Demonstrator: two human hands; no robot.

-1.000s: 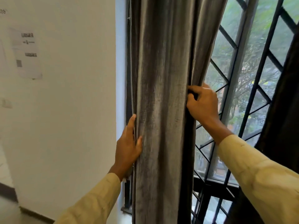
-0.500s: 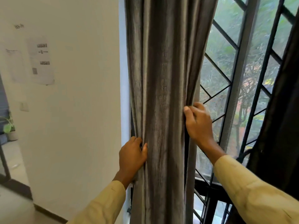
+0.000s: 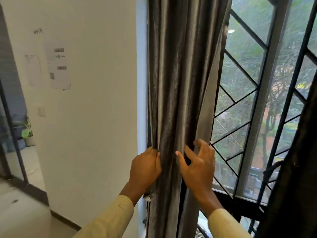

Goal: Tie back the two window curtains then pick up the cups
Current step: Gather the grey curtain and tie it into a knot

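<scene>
By window (image 3: 243,107), left grip (image 3: 145,167) clutching curtain (image 3: 180,83), right grip (image 3: 197,167) splayed, touching it

Daylight comes through the window (image 3: 243,103), right of the fingers: bright and soft. The curtain (image 3: 178,83) above the fingers shines in streaks, dark between the folds. Right hand (image 3: 197,167) motion-blurred at the fingertips; left hand (image 3: 145,167) sharper. Wall (image 3: 96,117) left of the fingers evenly lit. Dark curtain (image 3: 300,177) far right is backlit, near black. Bars (image 3: 240,71) bow toward the frame edges.
</scene>
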